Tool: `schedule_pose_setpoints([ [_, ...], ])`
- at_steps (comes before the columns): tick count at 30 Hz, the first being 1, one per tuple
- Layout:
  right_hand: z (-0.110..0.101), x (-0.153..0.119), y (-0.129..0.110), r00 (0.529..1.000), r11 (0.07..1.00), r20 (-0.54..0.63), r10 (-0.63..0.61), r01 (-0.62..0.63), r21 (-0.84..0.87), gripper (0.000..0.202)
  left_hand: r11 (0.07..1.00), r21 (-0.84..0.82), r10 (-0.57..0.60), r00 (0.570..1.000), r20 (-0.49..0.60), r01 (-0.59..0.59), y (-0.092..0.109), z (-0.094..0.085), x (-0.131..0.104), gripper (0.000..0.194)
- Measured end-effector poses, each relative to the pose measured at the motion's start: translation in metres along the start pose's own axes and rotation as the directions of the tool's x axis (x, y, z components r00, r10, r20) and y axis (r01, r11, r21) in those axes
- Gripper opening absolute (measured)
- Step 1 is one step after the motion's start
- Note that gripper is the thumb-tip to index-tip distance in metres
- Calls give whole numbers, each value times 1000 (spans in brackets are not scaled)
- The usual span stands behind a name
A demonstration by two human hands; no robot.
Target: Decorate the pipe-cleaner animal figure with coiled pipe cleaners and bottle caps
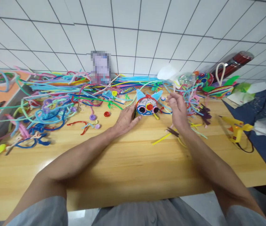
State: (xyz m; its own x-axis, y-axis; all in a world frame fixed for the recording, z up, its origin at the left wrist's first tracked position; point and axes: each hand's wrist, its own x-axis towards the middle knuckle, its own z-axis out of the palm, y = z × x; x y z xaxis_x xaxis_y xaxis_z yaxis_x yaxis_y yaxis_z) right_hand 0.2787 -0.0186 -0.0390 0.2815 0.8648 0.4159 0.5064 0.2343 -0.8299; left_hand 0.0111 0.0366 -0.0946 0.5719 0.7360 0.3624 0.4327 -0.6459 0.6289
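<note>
A small animal-like pipe-cleaner figure (145, 102) stands on the wooden table in front of me. It has light-blue pointed ears, two black round eyes with pink rims and an orange-yellow nose. My left hand (126, 120) rests beside its left side, fingers stretched out and the thumb apart; the fingertips are close to or touching the figure. On the other side my right hand (178, 110) is raised a little, apart from the figure, its fingers loosely spread with nothing visible in them. A small blue-and-white round piece (163, 98) lies between the figure and my right hand.
Heaps of coloured pipe cleaners (50, 110) cover the left and back of the table. A yellow glue gun (236, 128) lies at the right edge. Red coil (107, 114) and yellow strips (162, 138) lie nearby. A dark red cylinder (235, 64) leans at the tiled wall.
</note>
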Motion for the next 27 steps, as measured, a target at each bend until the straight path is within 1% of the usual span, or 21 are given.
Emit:
schedule_pose_setpoints([
  [1, -8, -2, -5, 1000, 999, -23, 2, -3, -32, 47, 1000, 2, 0, 1000, -4, 0, 0, 0, 0, 80],
  [2, -15, -7, -11, 1000, 997, -12, 1, -2, -77, 39, 1000, 5, 1, 1000, -7, -1, 0, 1, 0, 80],
  [3, -20, -13, -16, 999, 991, 32, 0, 4, -131, 32, 1000, 8, 2, 1000, -8, -2, 0, 1, 0, 81],
  [5, -26, -32, -23, 981, 973, 193, 0, 44, -226, 17, 1000, 11, 4, 1000, -3, -4, 0, 1, 1, 81],
  [7, -26, -52, -28, 923, 955, 384, 2, 111, -274, 7, 1000, 10, 5, 1000, 2, -5, 0, 1, 1, 80],
  [9, -24, -68, -29, 855, 935, 519, -1, 184, -303, 5, 1000, 6, 7, 1000, 2, -7, 0, 1, 1, 80],
  [11, -21, -77, -29, 813, 907, 583, -7, 250, -338, 6, 1000, 0, 7, 1000, -1, -7, -1, 1, 0, 80],
  [12, -19, -80, -28, 805, 891, 593, -15, 281, -357, 6, 1000, -2, 5, 1000, -2, -5, -1, 0, 0, 80],
  [15, -10, -81, -24, 805, 841, 592, -41, 347, -414, 7, 1000, -1, 0, 1000, 6, 0, -2, -1, 0, 80],
  [17, -2, -81, -20, 807, 813, 589, -48, 374, -446, 11, 1000, 5, -1, 1000, 7, 1, -1, -1, 0, 80],
  [20, 11, -81, -15, 812, 797, 582, -39, 377, -472, 17, 1000, 7, 2, 1000, 12, -2, 0, -1, 0, 80],
  [22, 11, -80, -14, 830, 799, 557, -33, 357, -485, 16, 1000, 2, 0, 1000, 19, 0, 0, -1, 0, 80],
  [23, 6, -77, -14, 842, 799, 538, -28, 343, -495, 15, 1000, -2, -3, 1000, 19, 3, 0, -2, 0, 80],
  [25, -14, -69, -16, 887, 811, 460, -30, 291, -508, 14, 1000, -11, -11, 1000, 17, 12, -1, -2, 0, 80],
  [26, -30, -64, -18, 917, 822, 397, -34, 252, -511, 13, 1000, -15, -15, 1000, 17, 15, -2, -2, 0, 80],
  [27, -47, -58, -19, 957, 856, 286, -57, 194, -480, 10, 1000, -19, -16, 1000, 17, 16, -2, -2, 0, 81],
])
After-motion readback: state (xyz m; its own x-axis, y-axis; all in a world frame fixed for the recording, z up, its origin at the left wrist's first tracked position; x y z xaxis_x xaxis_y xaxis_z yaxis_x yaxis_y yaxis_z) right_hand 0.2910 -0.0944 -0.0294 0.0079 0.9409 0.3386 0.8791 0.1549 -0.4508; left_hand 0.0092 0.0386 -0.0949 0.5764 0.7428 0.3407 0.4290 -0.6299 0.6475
